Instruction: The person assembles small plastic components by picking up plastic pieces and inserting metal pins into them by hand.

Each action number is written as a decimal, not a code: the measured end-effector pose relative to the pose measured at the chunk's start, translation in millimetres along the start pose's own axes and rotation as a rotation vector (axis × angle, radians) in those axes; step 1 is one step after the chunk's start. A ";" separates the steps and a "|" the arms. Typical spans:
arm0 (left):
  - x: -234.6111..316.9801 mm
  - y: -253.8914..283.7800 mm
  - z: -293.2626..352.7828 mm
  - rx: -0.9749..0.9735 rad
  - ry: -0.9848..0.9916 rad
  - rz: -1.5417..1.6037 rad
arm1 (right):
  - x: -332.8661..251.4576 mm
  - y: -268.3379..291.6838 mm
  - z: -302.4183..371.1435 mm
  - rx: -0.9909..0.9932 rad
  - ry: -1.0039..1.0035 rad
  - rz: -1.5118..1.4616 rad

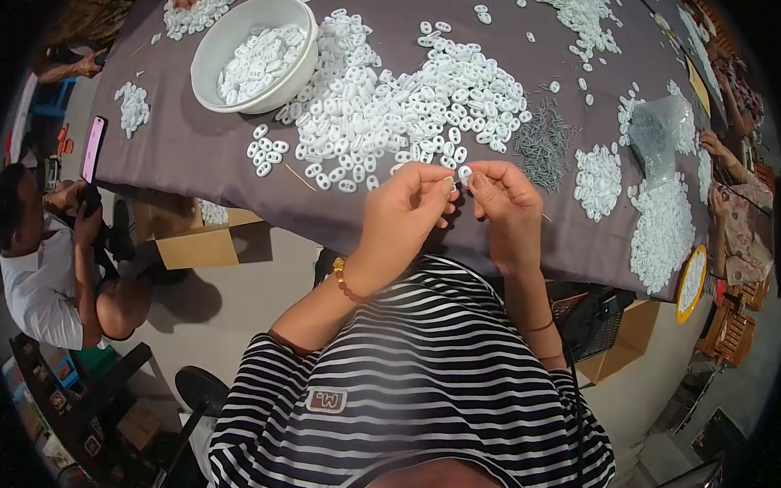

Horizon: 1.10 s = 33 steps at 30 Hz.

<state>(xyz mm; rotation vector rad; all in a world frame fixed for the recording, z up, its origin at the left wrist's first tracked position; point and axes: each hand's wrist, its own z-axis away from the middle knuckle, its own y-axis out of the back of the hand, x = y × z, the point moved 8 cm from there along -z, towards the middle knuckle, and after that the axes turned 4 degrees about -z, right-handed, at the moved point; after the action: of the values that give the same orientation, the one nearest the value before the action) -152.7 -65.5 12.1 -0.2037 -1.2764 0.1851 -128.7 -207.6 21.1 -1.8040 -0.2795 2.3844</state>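
Note:
Both my hands meet over the near edge of a table with a grey cloth (pixel 190 156). My left hand (pixel 404 211) and my right hand (pixel 503 201) pinch one small white oval plastic piece (pixel 465 172) between their fingertips. Just beyond my fingers lies a big heap of the same white pieces (pixel 403 106). A pile of thin dark metal pins (pixel 542 140) rests to the right of my right hand. I wear a beaded bracelet on the left wrist.
A white bowl (pixel 208 57) partly filled with white pieces stands at the far left. More white heaps (pixel 661 226) and a clear plastic bag (pixel 657 131) lie at the right. One person sits at the left, another at the right edge. A cardboard box (pixel 193 242) stands under the table.

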 end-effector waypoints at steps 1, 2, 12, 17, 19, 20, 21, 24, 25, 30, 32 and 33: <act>-0.2 0.2 0.0 0.001 0.000 0.000 | -0.9 0.1 0.0 0.006 0.007 0.018; -0.4 -0.1 -0.2 -0.004 -0.004 -0.001 | -0.9 0.0 -0.4 0.005 0.007 0.018; -8.2 -3.0 -2.3 -0.021 0.001 0.114 | -3.7 -1.7 -1.7 -0.032 0.064 0.135; -11.9 -5.7 -3.8 -0.018 -0.006 0.211 | -5.7 -4.6 -2.7 -0.092 0.142 0.163; -11.6 -5.9 -3.9 -0.028 -0.006 0.247 | -20.4 -9.6 1.1 -0.101 0.363 0.540; -13.1 -6.7 -4.4 -0.044 0.037 0.299 | -21.2 -9.5 1.5 -0.101 0.362 0.539; -15.2 -7.7 -5.0 -0.059 0.078 0.351 | -24.7 -12.0 3.4 -0.109 0.409 0.599; -16.4 -9.9 -7.6 -0.081 0.120 0.376 | -30.0 -15.6 5.6 -0.110 0.548 0.742; -16.8 -9.8 -7.6 -0.081 0.120 0.376 | -33.8 -18.1 8.4 -0.104 0.642 0.824; -14.5 -13.2 -6.0 -0.125 0.067 0.401 | -45.8 -27.8 14.1 -0.148 0.697 0.999; -13.5 -14.6 -5.2 -0.133 0.054 0.413 | -46.6 -28.6 14.1 -0.151 0.662 1.052; -12.4 -15.5 -4.8 -0.141 0.040 0.426 | -49.3 -30.8 16.6 -0.157 0.700 1.065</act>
<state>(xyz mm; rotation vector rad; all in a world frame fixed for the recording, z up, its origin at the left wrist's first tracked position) -151.2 -83.8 3.2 -0.5986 -1.1953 0.4530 -131.3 -189.6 78.7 -3.2561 0.7747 1.9225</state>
